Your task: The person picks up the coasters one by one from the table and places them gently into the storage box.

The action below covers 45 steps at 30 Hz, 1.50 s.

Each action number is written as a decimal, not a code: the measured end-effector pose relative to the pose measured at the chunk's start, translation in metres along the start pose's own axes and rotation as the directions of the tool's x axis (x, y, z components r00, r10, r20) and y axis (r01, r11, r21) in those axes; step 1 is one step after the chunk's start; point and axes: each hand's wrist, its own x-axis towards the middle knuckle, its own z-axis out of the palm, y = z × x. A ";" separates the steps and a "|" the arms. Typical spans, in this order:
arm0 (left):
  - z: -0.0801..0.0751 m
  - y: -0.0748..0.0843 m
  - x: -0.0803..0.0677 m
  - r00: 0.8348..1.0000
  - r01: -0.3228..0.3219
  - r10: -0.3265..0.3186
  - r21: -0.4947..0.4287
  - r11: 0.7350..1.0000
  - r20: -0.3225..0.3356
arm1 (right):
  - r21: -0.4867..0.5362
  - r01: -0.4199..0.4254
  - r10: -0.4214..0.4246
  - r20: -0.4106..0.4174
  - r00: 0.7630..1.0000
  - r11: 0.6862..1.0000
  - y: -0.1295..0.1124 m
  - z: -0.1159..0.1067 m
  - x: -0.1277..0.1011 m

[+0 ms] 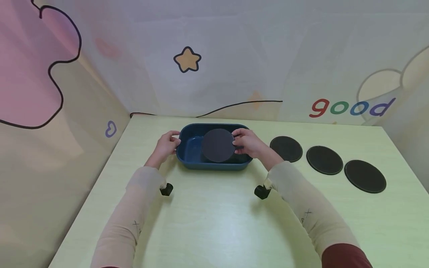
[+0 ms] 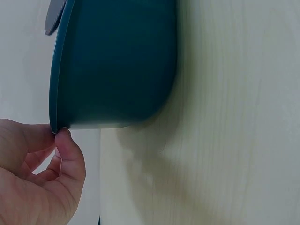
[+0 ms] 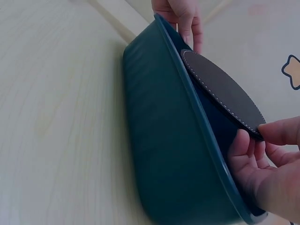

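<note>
My left hand [image 1: 166,144] grips the rim of the dark blue oval plastic tub [image 1: 191,149] on the surface; my right hand [image 1: 249,143] pinches a dark round leather coaster [image 1: 218,145] over it. Next, I judge, lower and release it inside.

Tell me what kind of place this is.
Probably a staged tabletop booth, not a home: a pale wooden table walled by cartoon-printed backdrop sheets with a star and the word "good".
</note>
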 end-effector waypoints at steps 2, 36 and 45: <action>0.000 0.000 0.000 1.000 0.000 0.000 -0.002 1.000 -0.004 | 0.004 -0.013 0.013 -0.021 1.000 1.000 0.001 0.005 0.004; 0.003 0.002 -0.001 1.000 -0.006 0.007 0.050 0.999 -0.029 | -0.296 -0.090 0.061 -0.104 0.993 0.951 -0.008 0.002 0.008; 0.003 0.004 -0.003 1.000 0.004 -0.003 0.051 0.999 -0.028 | -0.508 0.023 -0.020 0.011 1.000 0.861 -0.022 -0.038 -0.011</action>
